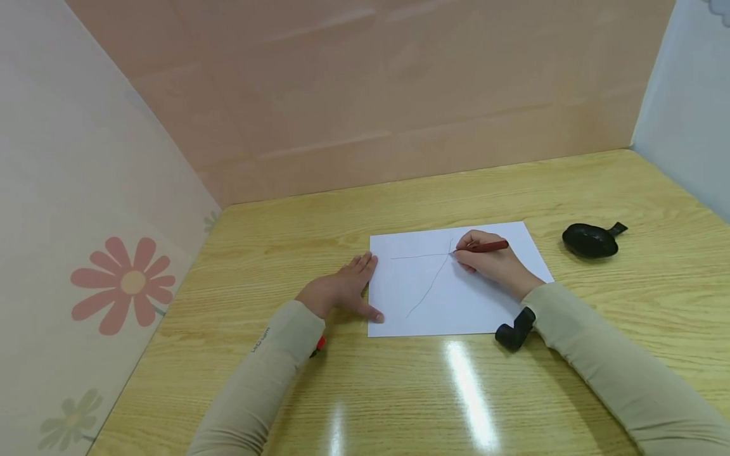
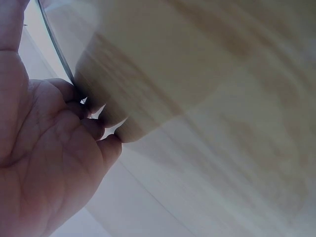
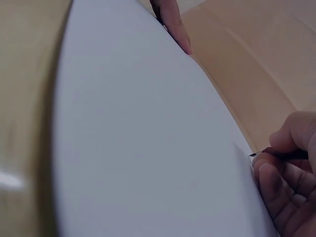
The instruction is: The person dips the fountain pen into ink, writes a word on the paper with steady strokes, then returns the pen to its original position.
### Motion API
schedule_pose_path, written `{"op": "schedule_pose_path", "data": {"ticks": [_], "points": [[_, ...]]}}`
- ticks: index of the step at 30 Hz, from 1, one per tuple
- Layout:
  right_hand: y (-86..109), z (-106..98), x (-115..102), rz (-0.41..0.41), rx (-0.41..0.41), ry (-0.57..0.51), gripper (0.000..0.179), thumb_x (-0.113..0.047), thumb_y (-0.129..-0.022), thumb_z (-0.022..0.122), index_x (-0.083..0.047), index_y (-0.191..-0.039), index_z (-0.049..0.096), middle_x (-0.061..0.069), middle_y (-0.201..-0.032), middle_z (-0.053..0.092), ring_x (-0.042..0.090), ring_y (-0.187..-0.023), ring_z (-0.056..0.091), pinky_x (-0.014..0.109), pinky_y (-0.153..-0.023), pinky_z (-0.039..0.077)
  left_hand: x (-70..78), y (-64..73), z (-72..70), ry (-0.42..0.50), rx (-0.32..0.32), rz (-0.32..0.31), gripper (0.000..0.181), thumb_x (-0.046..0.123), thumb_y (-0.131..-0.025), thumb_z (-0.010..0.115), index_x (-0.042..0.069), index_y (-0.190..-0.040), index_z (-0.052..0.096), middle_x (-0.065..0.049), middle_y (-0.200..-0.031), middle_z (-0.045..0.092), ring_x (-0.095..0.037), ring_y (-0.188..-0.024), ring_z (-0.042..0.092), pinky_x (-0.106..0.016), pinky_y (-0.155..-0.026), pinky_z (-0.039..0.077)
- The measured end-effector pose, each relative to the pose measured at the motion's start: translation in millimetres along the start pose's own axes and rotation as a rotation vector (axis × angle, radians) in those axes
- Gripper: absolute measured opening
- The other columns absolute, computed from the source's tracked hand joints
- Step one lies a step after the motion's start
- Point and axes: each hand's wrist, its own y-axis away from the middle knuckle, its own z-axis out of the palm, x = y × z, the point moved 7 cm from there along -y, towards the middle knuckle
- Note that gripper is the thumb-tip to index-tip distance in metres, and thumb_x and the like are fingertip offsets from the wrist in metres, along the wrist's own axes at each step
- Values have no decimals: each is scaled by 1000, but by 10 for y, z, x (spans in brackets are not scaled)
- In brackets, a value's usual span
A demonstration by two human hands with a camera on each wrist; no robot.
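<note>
A white sheet of paper (image 1: pixel 450 310) lies on the wooden table, bearing a roughly level thin line and a long slanting one that cross near its upper middle. My right hand (image 1: pixel 496 263) pinches a red-brown pen (image 1: pixel 490 246), its tip at the paper close to that crossing. The same grip on the pen (image 3: pixel 291 155) shows in the right wrist view. My left hand (image 1: pixel 345 288) rests at the sheet's left edge, thumb spread from the fingers and lying on the lower left corner. In the left wrist view, the palm (image 2: pixel 49 148) and fingertips show against the table.
To the right of the paper sits a glossy black oval object (image 1: pixel 590 240) with a short tab. A black device (image 1: pixel 515 329) is at my right wrist. Something small and red (image 1: pixel 319 344) shows beside my left sleeve. Walls border the table (image 1: pixel 285 228) at the back and sides.
</note>
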Motion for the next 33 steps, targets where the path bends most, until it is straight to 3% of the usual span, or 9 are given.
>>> {"op": "schedule_pose_path", "data": {"ticks": [11, 21, 33], "points": [[-10, 15, -14, -4, -2, -20, 16, -19, -86, 63, -5, -92, 58, 0, -63, 56, 9, -59, 50, 22, -57, 41, -14, 20, -6, 11, 8, -8, 119, 53, -72, 72, 11, -149, -8, -3, -155, -13, -20, -142, -12, -37, -115, 3], [1, 26, -42, 2, 0, 16, 15, -18, -84, 62, -6, -92, 58, 0, -61, 56, 10, -56, 49, 22, -52, 38, -33, 3, 10, 17, 11, -1, 119, 53, -71, 73, 11, -149, -7, -3, -156, -12, -20, -142, -11, -37, -115, 3], [57, -2, -15, 6, -18, 45, 17, -20, -84, 63, -7, -95, 58, 1, -64, 58, 10, -59, 51, 23, -54, 40, -52, 5, 9, 22, 6, -10, 120, 55, -71, 73, 12, -149, -8, -3, -155, -14, -20, -142, -12, -38, -115, 3]]}}
